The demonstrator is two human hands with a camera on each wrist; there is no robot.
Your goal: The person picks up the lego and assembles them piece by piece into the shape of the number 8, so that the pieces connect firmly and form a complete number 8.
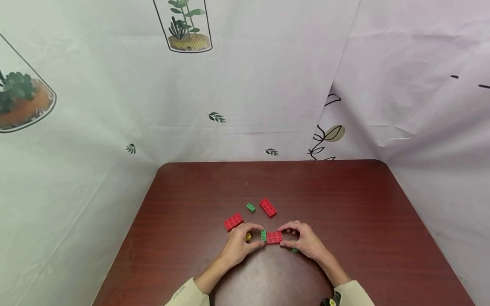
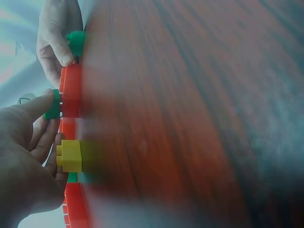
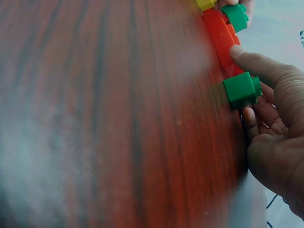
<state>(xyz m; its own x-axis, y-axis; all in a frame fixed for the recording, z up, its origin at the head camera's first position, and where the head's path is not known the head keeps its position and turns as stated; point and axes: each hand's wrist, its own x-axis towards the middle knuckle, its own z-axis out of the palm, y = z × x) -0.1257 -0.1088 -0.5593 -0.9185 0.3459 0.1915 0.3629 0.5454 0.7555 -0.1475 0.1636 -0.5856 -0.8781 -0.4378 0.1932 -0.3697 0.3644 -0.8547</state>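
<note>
My left hand (image 1: pixel 238 243) pinches a small green brick (image 1: pixel 263 235) between thumb and fingers. This brick lies across the left end of a red studded brick (image 1: pixel 274 237), at stud level in the left wrist view; whether it is fully seated I cannot tell. On the red brick's right end, my right hand (image 1: pixel 306 241) grips with thumb and fingers, holding it on the table. A yellow brick (image 2: pixel 71 156) stands beside the left hand, partly hidden from above. Near the right hand's thumb sits another green brick (image 3: pixel 241 90), mostly covered by that hand in the head view.
Beyond the left hand lies a red brick (image 1: pixel 233 222). Farther back are a small green brick (image 1: pixel 250 208) and another red brick (image 1: pixel 268 208). The dark wooden table (image 1: pixel 337 191) ends at a printed cloth wall (image 1: pixel 245 85).
</note>
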